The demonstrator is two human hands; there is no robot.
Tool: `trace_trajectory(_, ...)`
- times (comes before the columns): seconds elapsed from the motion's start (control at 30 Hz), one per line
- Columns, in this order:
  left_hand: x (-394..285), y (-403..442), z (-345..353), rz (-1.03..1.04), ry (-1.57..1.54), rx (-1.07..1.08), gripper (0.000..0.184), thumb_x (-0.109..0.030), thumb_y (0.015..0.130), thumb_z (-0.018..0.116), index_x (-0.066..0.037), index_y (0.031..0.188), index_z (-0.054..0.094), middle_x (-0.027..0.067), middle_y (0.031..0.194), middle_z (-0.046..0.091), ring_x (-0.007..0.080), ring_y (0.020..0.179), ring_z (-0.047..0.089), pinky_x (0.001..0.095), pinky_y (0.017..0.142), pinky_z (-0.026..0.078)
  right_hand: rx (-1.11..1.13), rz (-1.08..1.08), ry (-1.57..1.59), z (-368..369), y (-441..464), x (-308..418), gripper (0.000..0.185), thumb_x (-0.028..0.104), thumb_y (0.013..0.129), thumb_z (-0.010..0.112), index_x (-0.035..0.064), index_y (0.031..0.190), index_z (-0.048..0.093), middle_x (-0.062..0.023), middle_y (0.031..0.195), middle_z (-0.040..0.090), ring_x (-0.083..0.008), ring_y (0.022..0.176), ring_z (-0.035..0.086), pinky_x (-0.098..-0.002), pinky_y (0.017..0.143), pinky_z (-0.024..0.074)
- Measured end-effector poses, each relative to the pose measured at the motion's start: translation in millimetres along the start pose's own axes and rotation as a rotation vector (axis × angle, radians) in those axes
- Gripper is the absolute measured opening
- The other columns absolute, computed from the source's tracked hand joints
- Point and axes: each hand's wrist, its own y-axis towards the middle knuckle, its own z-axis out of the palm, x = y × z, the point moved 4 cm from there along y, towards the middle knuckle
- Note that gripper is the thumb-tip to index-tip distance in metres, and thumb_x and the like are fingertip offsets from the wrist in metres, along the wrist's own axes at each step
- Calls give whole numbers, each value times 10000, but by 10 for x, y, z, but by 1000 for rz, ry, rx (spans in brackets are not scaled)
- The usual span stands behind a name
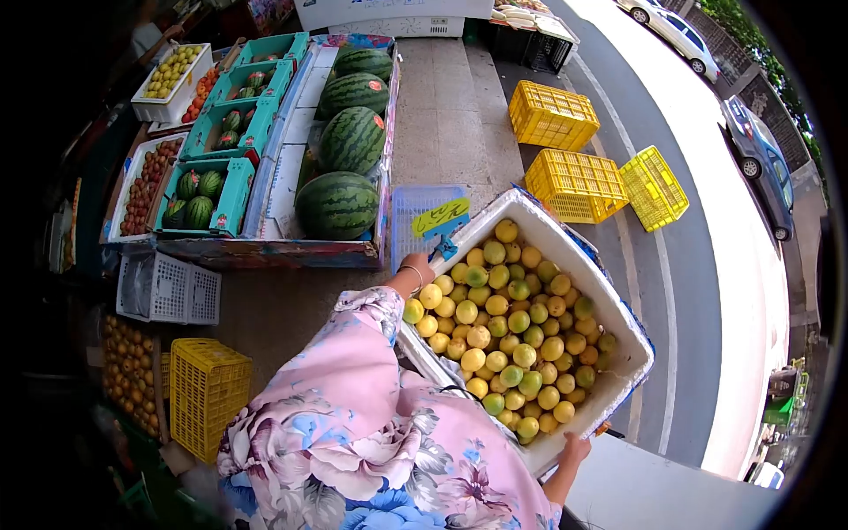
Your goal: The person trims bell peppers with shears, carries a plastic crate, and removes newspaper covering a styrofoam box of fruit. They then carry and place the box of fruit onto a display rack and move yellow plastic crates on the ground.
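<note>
**Both hands at a brimming box of yellow-green fruit**

The left hand (pixel 415 272) is at one corner of the white foam box (pixel 632 340), just beside a blue clip (pixel 444 248); its fingers are partly hidden, so I cannot tell how far they close or whether they grip. The right hand (pixel 576 447) has its fingers bent over the rim at another corner, partly closed on it. The round fruit (pixel 525 355) lies loose inside, heaped close to the rim near the left hand. If that side dips, pieces could roll over; uneven lifting could also strain the foam wall. A brush from the left hand could dislodge the clip or the yellow sign (pixel 441 216). The sign's handwritten characters are illegible to me, as are the red watermelon stickers (pixel 377 86); I can read no brand.
</note>
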Motion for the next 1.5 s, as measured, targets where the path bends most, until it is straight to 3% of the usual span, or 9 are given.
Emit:
trace_trajectory(0.13,-249,-230,167,-76,33,-80,302,-143,638,537,-24,914,556,205,903,550,316,859,533,356,754,425,161,-51,-20,-160,847,177,348,0,555,552,-60,896,520,-104,791,561,-208,688,532,-296,625,421)
trace_trajectory(0.23,-430,-485,162,-7,20,-345,324,-139,626,546,-11,924,539,207,911,546,320,857,532,358,751,426,227,-185,-69,-184,1418,394,339,27,540,579,-54,866,535,-108,815,568,-197,697,533,-292,662,413)
trace_trajectory(0.5,-540,-1451,174,-459,-102,-399,346,-175,577,580,-32,891,563,209,837,564,328,798,547,364,723,441,474,-370,-291,458,2509,1120,296,66,537,582,-30,817,562,-88,734,585,-182,630,539,-284,610,424)
trace_trajectory(0.8,325,-2026,801,-737,-417,-568,368,-213,526,632,-7,826,575,194,809,579,319,767,562,358,692,448,523,-802,-750,1861,2416,2366,331,194,533,584,18,813,579,-170,735,586,-310,720,566,-356,663,431)
trace_trajectory(0.97,860,-2226,1264,-915,-653,-630,373,-229,519,653,-12,813,578,195,824,580,317,771,566,361,688,446,651,-999,-809,2650,1882,2972,277,174,548,591,18,777,572,-136,697,584,-258,669,561,-333,627,430)
trace_trajectory(1.0,893,-2255,1314,-918,-672,-629,373,-229,519,653,-12,813,578,195,824,580,317,771,566,361,688,446,663,-1103,-827,2835,1770,3101,258,149,555,600,25,780,573,-102,668,585,-208,612,558,-304,589,429)
trace_trajectory(1.23,951,-2656,1757,-1109,-861,-760,358,-203,534,652,-1,819,576,182,849,584,309,790,566,356,698,447,710,-1240,-970,3623,1121,3365,290,217,523,633,28,733,568,-131,645,574,-247,590,553,-331,572,438)
trace_trajectory(1.3,858,-2714,1746,-1164,-876,-769,355,-198,533,653,-3,820,578,181,849,585,309,792,566,360,699,446,799,-1203,-1103,3847,958,3401,338,198,528,584,31,821,560,-180,781,575,-318,749,550,-367,679,434)
trace_trajectory(1.5,690,-2864,1977,-1362,-943,-812,346,-191,523,663,-2,802,583,176,838,589,311,789,567,368,695,441,842,-1333,-1210,4455,753,3426,330,221,532,600,31,799,561,-169,761,578,-296,726,562,-357,666,443)
